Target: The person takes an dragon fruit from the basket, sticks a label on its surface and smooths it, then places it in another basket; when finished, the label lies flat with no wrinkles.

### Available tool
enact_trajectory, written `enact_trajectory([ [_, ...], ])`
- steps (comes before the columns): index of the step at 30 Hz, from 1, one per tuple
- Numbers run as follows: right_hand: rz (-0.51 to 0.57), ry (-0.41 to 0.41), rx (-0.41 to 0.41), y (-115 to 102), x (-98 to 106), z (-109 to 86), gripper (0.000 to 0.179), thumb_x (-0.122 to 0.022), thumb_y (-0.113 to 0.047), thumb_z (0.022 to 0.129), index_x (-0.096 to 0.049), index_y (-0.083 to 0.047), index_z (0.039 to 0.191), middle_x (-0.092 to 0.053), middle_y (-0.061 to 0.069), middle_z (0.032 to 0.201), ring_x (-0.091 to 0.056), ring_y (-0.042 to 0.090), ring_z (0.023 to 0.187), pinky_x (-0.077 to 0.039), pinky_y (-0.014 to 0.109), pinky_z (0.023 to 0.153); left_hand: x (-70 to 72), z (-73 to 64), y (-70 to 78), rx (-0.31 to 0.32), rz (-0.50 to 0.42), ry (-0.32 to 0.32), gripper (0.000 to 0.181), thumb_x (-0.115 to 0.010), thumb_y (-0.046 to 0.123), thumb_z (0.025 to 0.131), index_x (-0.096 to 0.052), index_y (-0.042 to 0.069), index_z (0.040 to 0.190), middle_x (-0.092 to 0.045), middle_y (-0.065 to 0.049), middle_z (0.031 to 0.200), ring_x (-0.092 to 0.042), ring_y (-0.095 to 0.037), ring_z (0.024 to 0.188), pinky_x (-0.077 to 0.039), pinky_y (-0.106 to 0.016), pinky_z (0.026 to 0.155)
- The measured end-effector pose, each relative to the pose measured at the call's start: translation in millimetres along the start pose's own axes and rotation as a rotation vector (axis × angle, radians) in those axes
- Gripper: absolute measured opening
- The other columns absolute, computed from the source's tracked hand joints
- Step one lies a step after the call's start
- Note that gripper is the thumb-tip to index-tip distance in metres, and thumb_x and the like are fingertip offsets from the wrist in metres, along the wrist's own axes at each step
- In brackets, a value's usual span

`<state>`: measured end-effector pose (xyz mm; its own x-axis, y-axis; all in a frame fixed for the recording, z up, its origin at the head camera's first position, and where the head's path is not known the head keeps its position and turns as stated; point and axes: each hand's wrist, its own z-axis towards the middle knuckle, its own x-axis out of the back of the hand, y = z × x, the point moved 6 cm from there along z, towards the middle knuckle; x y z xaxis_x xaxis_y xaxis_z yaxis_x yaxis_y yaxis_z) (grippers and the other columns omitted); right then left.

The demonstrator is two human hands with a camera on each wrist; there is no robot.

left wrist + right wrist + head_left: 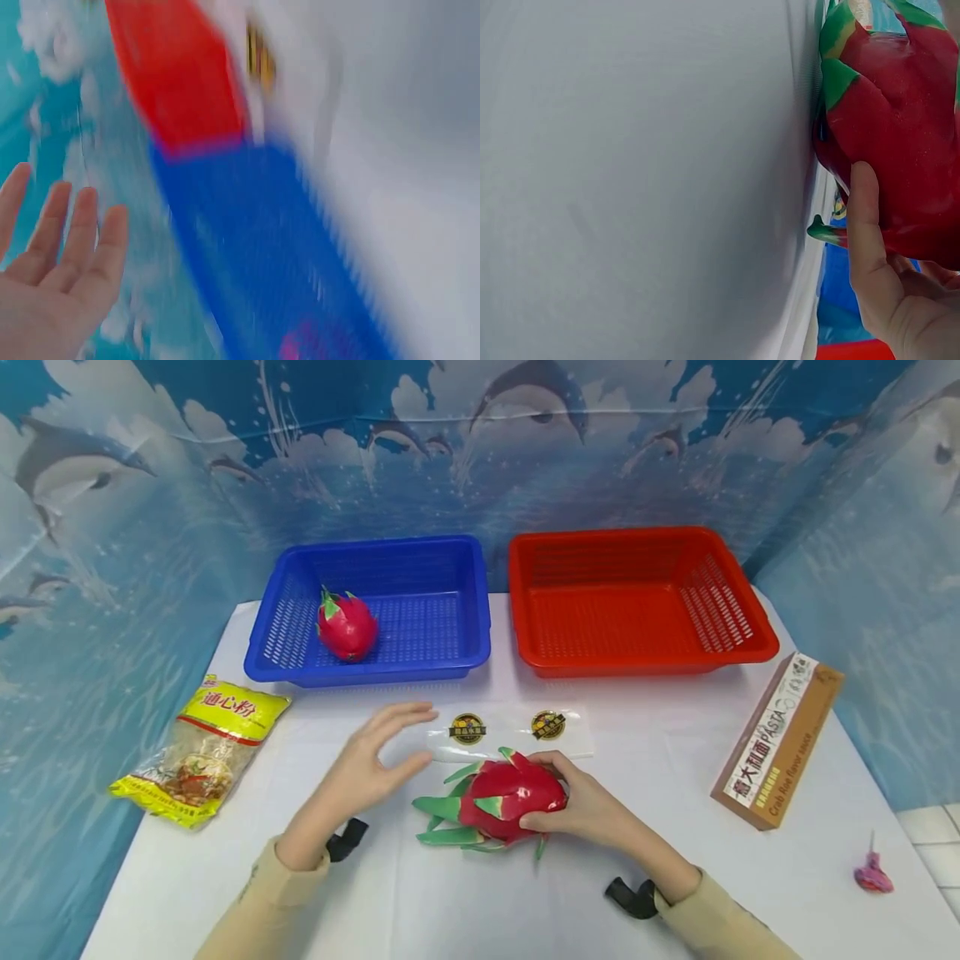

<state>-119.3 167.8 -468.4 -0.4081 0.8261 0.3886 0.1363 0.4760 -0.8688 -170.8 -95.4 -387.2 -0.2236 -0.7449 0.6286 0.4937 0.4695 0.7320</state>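
Observation:
A large red dragon fruit (513,797) with green scales lies on its side on the white table, its long green tips toward the left. My right hand (581,806) grips its rounded right end, thumb at the near side and fingers over the far side. In the right wrist view the thumb presses against the red skin of the dragon fruit (907,142). My left hand (375,752) is held to the left of the fruit, holding nothing, its thumb and fingers spread apart. The left wrist view, partly blurred, shows the same left hand (67,277) with fingers extended.
Behind stand a blue basket (367,673) holding a smaller dragon fruit (348,631) and a red basket (645,662). A clear plastic strip with round labels (502,731) lies between. A pasta bag (210,747) is at left; a pasta box (777,739) and a wrapped lollipop (873,874) are at right.

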Motion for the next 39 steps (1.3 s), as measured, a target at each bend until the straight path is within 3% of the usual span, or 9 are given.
enact_trajectory([
  [3, -0.001, -0.001, 0.006, 0, 0, 0.8, 0.077, -0.084, -0.033, 0.074, -0.045, -0.015, 0.138, -0.054, 0.012, 0.134, -0.050, 0.032, 0.123, -0.058, 0.041, 0.084, -35.2, -7.1, 2.4, 0.020, -0.086, -0.140, 0.055, -0.075, 0.024, 0.088, -0.056, 0.016, 0.138, -0.047, -0.005, 0.149, -0.042, -0.027, 0.140, -0.037, -0.057, 0.110],
  [6, -0.006, 0.003, 0.014, 1, 0, 1.2, 0.077, -0.085, -0.032, 0.074, -0.045, -0.015, 0.137, -0.055, 0.012, 0.133, -0.051, 0.032, 0.122, -0.058, 0.040, 0.084, -60.4, -11.5, -0.1, 0.055, -0.131, -0.228, 0.061, -0.076, 0.027, 0.086, -0.052, 0.015, 0.142, -0.043, -0.005, 0.152, -0.038, -0.027, 0.142, -0.037, -0.059, 0.110],
  [13, 0.009, -0.002, 0.025, 1, 0, 1.5, 0.076, -0.086, -0.031, 0.073, -0.046, -0.014, 0.136, -0.055, 0.012, 0.131, -0.052, 0.031, 0.120, -0.058, 0.039, 0.084, -95.2, -14.4, -4.4, 0.114, -0.117, -0.354, 0.070, -0.074, 0.035, 0.087, -0.044, 0.017, 0.147, -0.042, -0.005, 0.152, -0.042, -0.027, 0.139, -0.043, -0.054, 0.106],
  [22, 0.031, -0.026, 0.018, 1, 0, 0.9, 0.077, -0.085, -0.031, 0.074, -0.045, -0.014, 0.137, -0.053, 0.012, 0.134, -0.050, 0.031, 0.122, -0.058, 0.040, 0.085, -106.9, -13.9, -10.3, 0.197, -0.191, -0.413, 0.070, -0.075, 0.035, 0.087, -0.041, 0.023, 0.147, -0.046, -0.001, 0.147, -0.049, -0.020, 0.129, -0.048, -0.047, 0.102],
  [31, -0.028, -0.084, -0.003, -4, 5, 1.1, 0.077, -0.084, -0.035, 0.074, -0.045, -0.016, 0.137, -0.054, 0.010, 0.131, -0.051, 0.029, 0.120, -0.058, 0.037, 0.083, -109.4, -15.1, -12.3, 0.197, -0.242, -0.406, 0.069, -0.076, 0.032, 0.087, -0.041, 0.023, 0.146, -0.047, -0.001, 0.144, -0.049, -0.019, 0.127, -0.049, -0.044, 0.101],
  [36, -0.106, -0.147, 0.058, -11, 30, 8.9, 0.068, -0.079, -0.037, 0.080, -0.051, -0.012, 0.137, -0.056, 0.012, 0.132, -0.054, 0.028, 0.116, -0.055, 0.034, 0.083, -110.1, -15.3, -10.9, 0.181, -0.210, -0.412, 0.069, -0.075, 0.034, 0.087, -0.041, 0.023, 0.146, -0.046, 0.000, 0.145, -0.049, -0.019, 0.129, -0.049, -0.043, 0.102],
  [39, -0.153, -0.049, 0.112, -14, 58, 23.2, 0.057, -0.075, -0.034, 0.086, -0.057, -0.008, 0.133, -0.063, 0.011, 0.128, -0.059, 0.028, 0.111, -0.053, 0.037, 0.085, -109.6, -14.6, -12.0, 0.191, -0.201, -0.413, 0.069, -0.075, 0.034, 0.087, -0.041, 0.024, 0.146, -0.046, 0.000, 0.146, -0.048, -0.020, 0.130, -0.049, -0.044, 0.102],
])
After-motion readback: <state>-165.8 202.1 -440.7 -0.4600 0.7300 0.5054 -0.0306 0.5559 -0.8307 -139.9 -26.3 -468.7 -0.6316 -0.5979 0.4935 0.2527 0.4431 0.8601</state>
